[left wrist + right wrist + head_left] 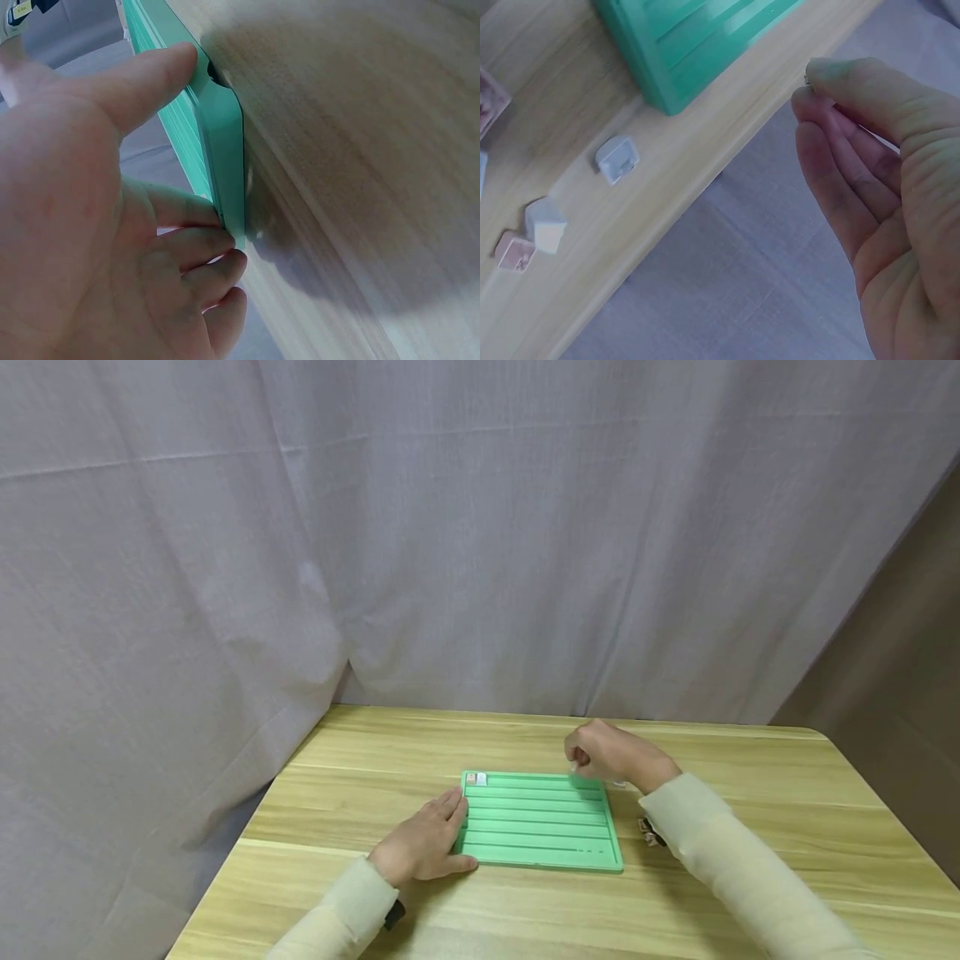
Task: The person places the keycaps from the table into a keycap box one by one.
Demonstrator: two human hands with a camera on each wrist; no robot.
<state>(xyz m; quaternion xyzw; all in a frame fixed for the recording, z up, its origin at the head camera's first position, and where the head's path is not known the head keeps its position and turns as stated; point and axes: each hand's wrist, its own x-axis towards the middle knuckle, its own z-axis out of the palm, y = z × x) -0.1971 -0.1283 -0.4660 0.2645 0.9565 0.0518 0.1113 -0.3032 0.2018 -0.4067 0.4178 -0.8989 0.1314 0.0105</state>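
A pale wood-grain table point(300, 852) bears a flat rectangular green ridged tray point(532, 817). The left hand point(424, 842), fingers relaxed, touches its left edge; the right hand point(611, 753), near its far right corner, pinches a tiny pale piece point(574, 767) (mostly hidden).

A creased grey curtain point(487, 552) is filling the head view's upper half and hanging down its left side; a brown surface point(892, 693) is occupying the right edge; a wood-grain tabletop point(757, 802) is spanning the lower centre.
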